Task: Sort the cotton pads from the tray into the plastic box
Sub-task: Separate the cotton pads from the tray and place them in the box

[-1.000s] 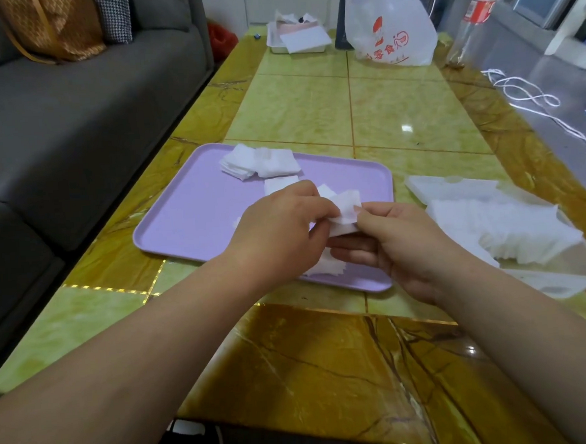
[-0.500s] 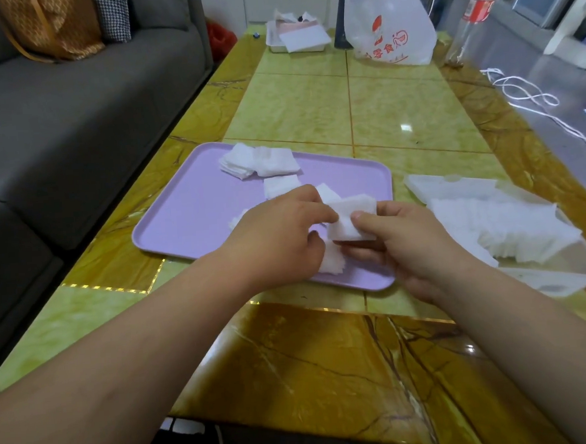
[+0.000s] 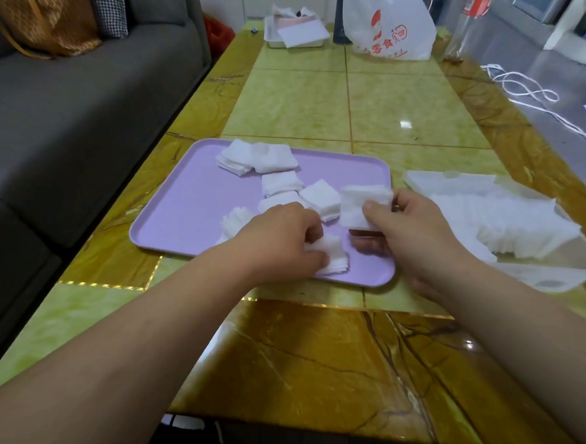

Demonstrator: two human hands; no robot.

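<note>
Since these cotton pads [image 3: 279, 183] look feather-light and floppy, I'd pinch stacks by an edge. Right hand [image 3: 412, 228] pinches one over the tray [image 3: 188, 207], left hand [image 3: 279, 243] grips another on it, plastic box [image 3: 562, 267] alongside.

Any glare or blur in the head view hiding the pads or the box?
Head view: small glare spots on the table, none on the tray; held pads in the right hand look sharp; boxed pads blend into the pale plastic box; frame edges bend.

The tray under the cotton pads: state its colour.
Plain lilac tray, seen in the head view.
</note>
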